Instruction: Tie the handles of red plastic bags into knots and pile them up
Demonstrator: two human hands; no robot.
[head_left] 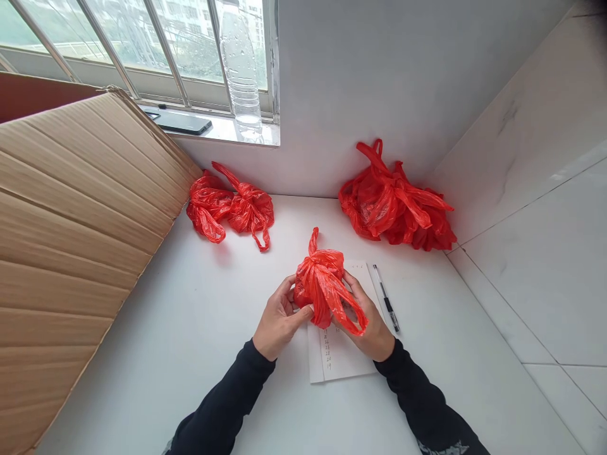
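Note:
Both my hands hold one bunched red plastic bag (321, 281) above a white sheet of paper (339, 357) with handwritten numbers. My left hand (277, 319) grips the bag's left side with thumb and fingers closed on it. Fingers of my right hand (370, 319) wrap round its right side, and one bag handle loops over them. The bag's knotted top points away from me.
Two tied red bags (231, 208) lie at the back left, and a bigger heap of red bags (396, 202) at the back right. A black pen (386, 297) lies beside the paper. Corrugated cardboard (76, 234) leans at left. A phone (183, 122) and a water bottle (241, 69) stand on the sill.

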